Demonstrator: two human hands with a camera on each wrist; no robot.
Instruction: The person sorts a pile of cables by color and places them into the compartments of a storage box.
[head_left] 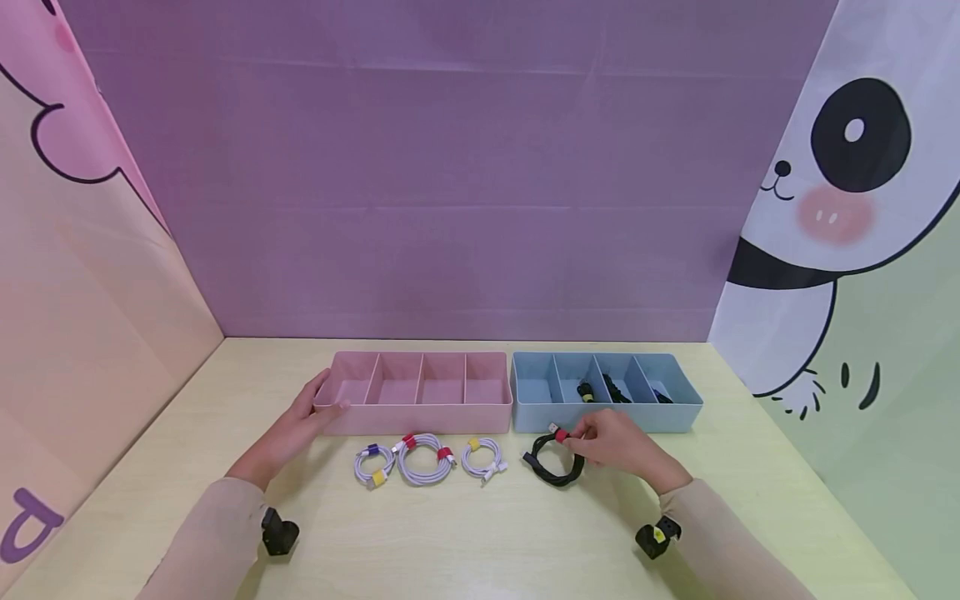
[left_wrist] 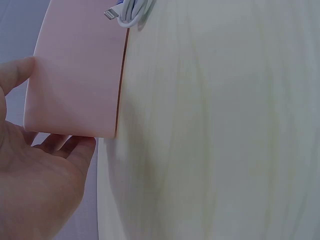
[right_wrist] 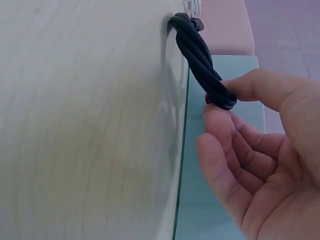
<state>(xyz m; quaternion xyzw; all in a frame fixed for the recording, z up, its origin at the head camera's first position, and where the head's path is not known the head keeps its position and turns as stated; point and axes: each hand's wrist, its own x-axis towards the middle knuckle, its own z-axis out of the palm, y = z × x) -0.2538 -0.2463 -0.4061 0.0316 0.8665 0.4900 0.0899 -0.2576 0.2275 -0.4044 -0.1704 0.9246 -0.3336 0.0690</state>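
My right hand (head_left: 622, 446) pinches a coiled black cable (head_left: 557, 481) with a red tie between thumb and forefinger, in front of the blue divided box (head_left: 675, 418). In the right wrist view the coil (right_wrist: 197, 55) appears edge-on, its far end near the tabletop. At the left end of the pink divided box (head_left: 420, 420), my left hand (head_left: 303, 421) grips the corner. The left wrist view has the thumb (left_wrist: 19, 72) on the rim and the other fingers (left_wrist: 80, 150) around the end wall. All four pink compartments look empty.
Coiled white cables stand before the pink box: one with blue and yellow ties (head_left: 375, 465), a larger one with red ties (head_left: 425, 478), another with a yellow tie (head_left: 483, 468). Black cables (head_left: 615, 390) lie in blue compartments. A purple backdrop (head_left: 465, 208) rises behind.
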